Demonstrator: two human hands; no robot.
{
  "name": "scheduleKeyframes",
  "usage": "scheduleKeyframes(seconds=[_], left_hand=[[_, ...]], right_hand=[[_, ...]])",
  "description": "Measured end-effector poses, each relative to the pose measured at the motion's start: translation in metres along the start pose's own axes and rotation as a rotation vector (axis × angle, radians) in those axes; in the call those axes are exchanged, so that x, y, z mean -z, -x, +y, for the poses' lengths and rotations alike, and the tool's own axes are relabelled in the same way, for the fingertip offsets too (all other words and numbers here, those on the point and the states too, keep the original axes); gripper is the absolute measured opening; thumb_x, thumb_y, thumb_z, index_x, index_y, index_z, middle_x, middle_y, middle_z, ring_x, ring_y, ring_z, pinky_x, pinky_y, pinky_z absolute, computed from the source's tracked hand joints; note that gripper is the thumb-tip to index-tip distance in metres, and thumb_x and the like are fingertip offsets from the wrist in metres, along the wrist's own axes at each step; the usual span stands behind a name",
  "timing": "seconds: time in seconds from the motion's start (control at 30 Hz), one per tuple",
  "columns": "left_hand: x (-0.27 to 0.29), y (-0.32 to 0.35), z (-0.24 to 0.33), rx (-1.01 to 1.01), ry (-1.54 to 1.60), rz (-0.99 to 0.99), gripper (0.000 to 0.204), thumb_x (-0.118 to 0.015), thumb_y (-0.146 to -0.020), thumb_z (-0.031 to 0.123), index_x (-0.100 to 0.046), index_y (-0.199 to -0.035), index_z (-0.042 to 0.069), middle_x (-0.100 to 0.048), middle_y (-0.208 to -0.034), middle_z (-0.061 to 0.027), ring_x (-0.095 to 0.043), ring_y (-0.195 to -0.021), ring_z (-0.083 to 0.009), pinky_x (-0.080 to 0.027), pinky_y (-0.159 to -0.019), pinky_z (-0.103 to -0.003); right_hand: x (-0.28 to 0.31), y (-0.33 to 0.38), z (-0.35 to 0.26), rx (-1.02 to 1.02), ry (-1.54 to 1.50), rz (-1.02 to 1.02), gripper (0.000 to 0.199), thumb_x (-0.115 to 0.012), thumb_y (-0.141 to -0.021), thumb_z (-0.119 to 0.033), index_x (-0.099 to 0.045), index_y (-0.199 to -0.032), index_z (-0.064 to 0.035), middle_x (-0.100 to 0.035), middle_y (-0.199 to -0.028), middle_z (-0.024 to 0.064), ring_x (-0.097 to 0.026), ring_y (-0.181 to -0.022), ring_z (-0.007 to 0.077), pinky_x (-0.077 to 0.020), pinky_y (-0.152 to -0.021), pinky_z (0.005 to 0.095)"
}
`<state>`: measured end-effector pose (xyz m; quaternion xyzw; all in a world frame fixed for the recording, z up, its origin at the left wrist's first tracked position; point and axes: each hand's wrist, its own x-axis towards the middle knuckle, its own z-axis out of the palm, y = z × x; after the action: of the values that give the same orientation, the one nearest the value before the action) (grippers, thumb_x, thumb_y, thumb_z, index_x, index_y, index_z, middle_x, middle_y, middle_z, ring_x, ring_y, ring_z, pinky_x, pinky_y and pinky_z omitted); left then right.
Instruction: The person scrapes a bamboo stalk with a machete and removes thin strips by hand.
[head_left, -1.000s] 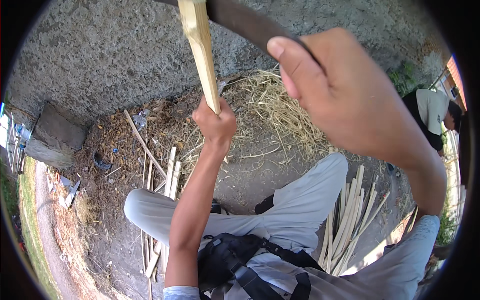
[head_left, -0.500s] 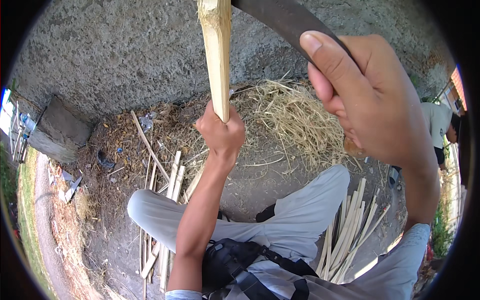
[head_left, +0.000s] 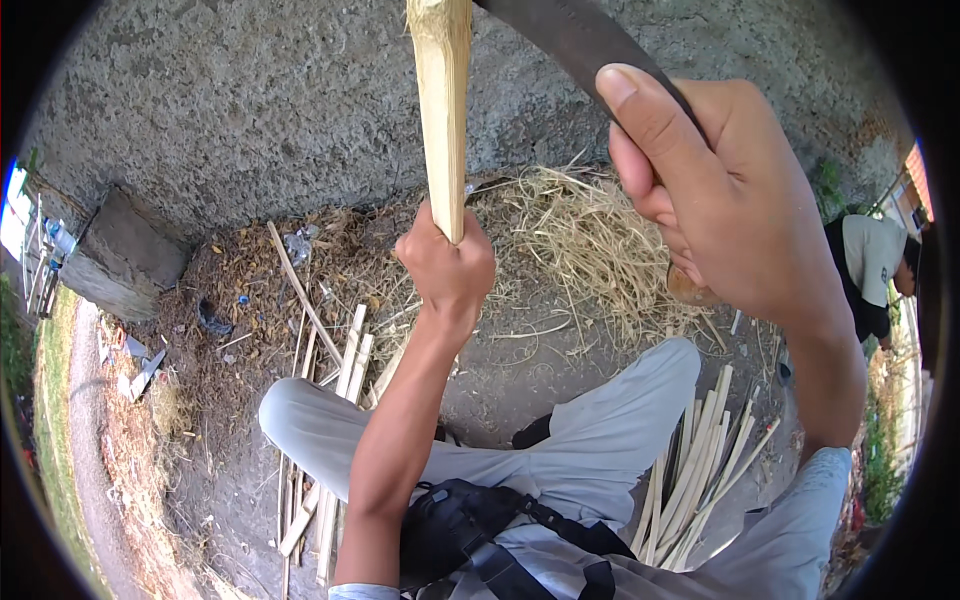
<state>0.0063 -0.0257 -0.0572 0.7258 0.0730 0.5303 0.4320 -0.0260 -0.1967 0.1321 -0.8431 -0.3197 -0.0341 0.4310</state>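
Observation:
My left hand [head_left: 447, 262] is closed round the lower end of a pale split bamboo strip [head_left: 441, 110], which stands nearly upright with a thick node near the top edge. A dark, curved machete [head_left: 580, 45] is gripped in my right hand [head_left: 725, 190], the thumb pressed along its blade. The rounded end of its wooden handle [head_left: 688, 287] shows below my fingers. The blade's far end reaches the top of the picture beside the strip; whether they touch there is hard to make out.
A rough grey wall [head_left: 270, 110] rises ahead, with a concrete block [head_left: 130, 245] at its left foot. Tangled shavings [head_left: 605, 235] lie before me. Cut strips lie by my left knee [head_left: 325, 530] and right knee [head_left: 690, 470]. Another person [head_left: 868, 260] is at the far right.
My right hand and the machete have shifted slightly left. The strip and my left hand have moved a little right in the picture. More of the other person shows.

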Motion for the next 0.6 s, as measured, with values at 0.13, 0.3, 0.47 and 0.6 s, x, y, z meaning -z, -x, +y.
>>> scheduleKeyframes(seconds=[0.13, 0.3, 0.47, 0.6], left_hand=[[-0.017, 0.021, -0.02, -0.03, -0.037, 0.075, 0.03, -0.047, -0.083, 0.002, -0.042, -0.054, -0.001, -0.038, -0.042, -0.0071, -0.036, -0.036, -0.0134, -0.028, -0.039, -0.033], [0.007, -0.001, 0.008, 0.056, 0.005, 0.018, 0.026, -0.051, -0.082, 0.004, -0.045, -0.058, -0.002, -0.042, -0.044, -0.0107, -0.041, -0.038, -0.0166, -0.032, -0.04, -0.036], [-0.016, 0.017, -0.029, -0.016, -0.028, 0.022, 0.027, -0.051, -0.082, 0.002, -0.044, -0.056, -0.002, -0.04, -0.042, -0.007, -0.04, -0.037, -0.0115, -0.03, -0.038, -0.032], [0.004, 0.017, -0.005, 0.077, 0.018, -0.03, 0.026, -0.051, -0.083, 0.004, -0.046, -0.058, -0.003, -0.044, -0.045, -0.0118, -0.047, -0.039, -0.0184, -0.035, -0.042, -0.036]], right_hand=[[-0.024, -0.006, 0.024, 0.117, 0.208, -0.087, 0.05, -0.044, -0.102, -0.033, -0.046, -0.059, -0.0071, -0.036, -0.046, -0.0065, -0.032, -0.036, 0.0012, -0.0251, -0.033, 0.0206], [-0.001, 0.002, -0.005, 0.104, 0.009, 0.006, 0.048, -0.045, -0.101, -0.033, -0.049, -0.061, -0.0055, -0.04, -0.048, -0.0052, -0.034, -0.037, 0.0036, -0.0276, -0.036, 0.0227], [-0.003, -0.004, 0.007, -0.053, 0.085, -0.167, 0.05, -0.045, -0.101, -0.033, -0.048, -0.059, -0.0057, -0.037, -0.045, -0.005, -0.033, -0.038, 0.0027, -0.027, -0.038, 0.0232], [-0.007, 0.01, 0.006, 0.046, 0.028, -0.067, 0.05, -0.046, -0.101, -0.034, -0.049, -0.06, -0.0044, -0.042, -0.049, -0.0032, -0.038, -0.041, 0.0047, -0.0312, -0.04, 0.0258]])
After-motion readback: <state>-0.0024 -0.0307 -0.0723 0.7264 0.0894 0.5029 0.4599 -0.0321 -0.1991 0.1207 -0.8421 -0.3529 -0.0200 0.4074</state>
